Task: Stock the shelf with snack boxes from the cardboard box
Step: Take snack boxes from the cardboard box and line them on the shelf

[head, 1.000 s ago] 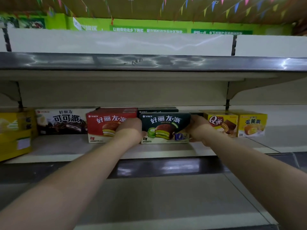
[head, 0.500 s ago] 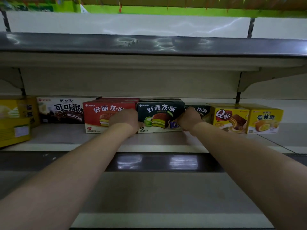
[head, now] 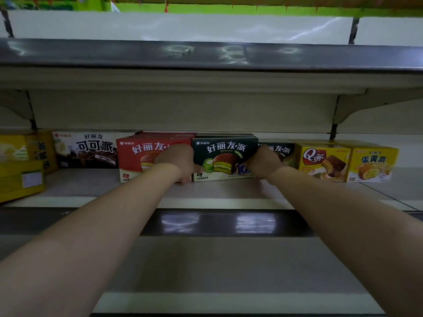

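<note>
A dark green snack box (head: pixel 225 156) with a matcha pie picture stands upright on the middle shelf (head: pixel 206 195). My left hand (head: pixel 177 162) grips its left edge and my right hand (head: pixel 263 162) grips its right edge. More dark boxes stand behind it. A red snack box (head: pixel 137 156) touches it on the left, partly covered by my left hand. Another dark green box (head: pixel 280 151) stands further back on the right, partly hidden by my right hand. The cardboard box is out of view.
Left of the red box stand a white cocoa pie box (head: pixel 87 149) and yellow boxes (head: pixel 20 165). Two yellow boxes (head: pixel 325 162) (head: pixel 373 164) stand on the right. An upper shelf (head: pixel 206 56) hangs overhead; a lower shelf (head: pixel 229 271) lies below.
Both hands have pushed the dark green box back on the shelf, level with the red box. It now stands close against the red box.
</note>
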The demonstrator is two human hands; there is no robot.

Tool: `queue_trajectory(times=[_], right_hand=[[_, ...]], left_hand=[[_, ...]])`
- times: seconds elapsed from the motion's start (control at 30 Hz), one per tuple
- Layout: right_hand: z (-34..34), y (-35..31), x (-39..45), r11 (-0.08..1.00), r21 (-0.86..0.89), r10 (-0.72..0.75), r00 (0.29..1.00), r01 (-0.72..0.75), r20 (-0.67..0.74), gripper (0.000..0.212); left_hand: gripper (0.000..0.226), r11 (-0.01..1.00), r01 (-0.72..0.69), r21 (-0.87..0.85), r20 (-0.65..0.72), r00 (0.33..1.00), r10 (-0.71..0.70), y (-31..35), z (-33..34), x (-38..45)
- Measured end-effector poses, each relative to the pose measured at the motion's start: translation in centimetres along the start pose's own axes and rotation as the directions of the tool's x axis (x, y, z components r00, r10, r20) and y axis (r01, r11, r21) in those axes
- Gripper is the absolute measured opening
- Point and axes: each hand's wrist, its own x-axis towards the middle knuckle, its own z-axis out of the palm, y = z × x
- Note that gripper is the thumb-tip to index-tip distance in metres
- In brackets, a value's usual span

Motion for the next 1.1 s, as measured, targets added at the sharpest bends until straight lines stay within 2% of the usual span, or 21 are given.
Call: queue_trajectory(times=[0.13,0.27,0.47,0.6,0.67,0.77,0.83,1.1], right_hand=[[-0.1,-0.2,-0.3,0.998,0.027,-0.049,0.999,0.048,0.018,0.039],[-0.3,0.2,-0.6,0.989,0.147,0.009,0.999,-0.014,0.033,0.041],[-1.3,0.6,-1.5,0.987,0.156,0.039,0.998,-0.045,0.044,0.051],[-1.7,0.5,-1.9,0.997,0.044,0.057,0.998,-0.058,0.025,0.04],[-1.8,0.1,-2.0,0.998,0.01,0.062,0.998,-0.062,0.021,0.035],[-1.2,-0.3,-1.4,0.998,-0.032,0.054,0.998,-0.053,0.022,0.031],[-0.8,-0.5,-0.8,0.998,-0.051,0.042,0.999,-0.041,0.02,0.029],[0.0,-0.9,0.1,0.999,0.002,0.051,0.999,-0.051,-0.02,0.034]], left_hand=[[0.033,1.0,0.011,-0.009,0.04,0.999,-0.01,0.0,-0.2,-0.1],[0.031,0.993,0.064,-0.095,0.061,0.996,-0.058,0.0,-0.1,-0.7],[0.018,0.994,0.079,0.079,0.054,0.995,-0.083,1.9,0.1,-1.4],[0.018,0.987,0.057,0.15,0.077,0.995,-0.069,3.9,0.1,-2.0],[0.011,0.992,0.056,0.111,0.097,0.993,-0.067,4.6,0.5,-1.7],[0.019,0.995,0.095,-0.015,0.137,0.986,-0.092,4.8,1.3,-0.8],[0.012,0.99,0.097,-0.101,0.148,0.986,-0.081,4.7,1.6,-0.4],[0.014,0.962,0.092,-0.258,0.098,0.993,-0.069,4.2,1.8,0.3]])
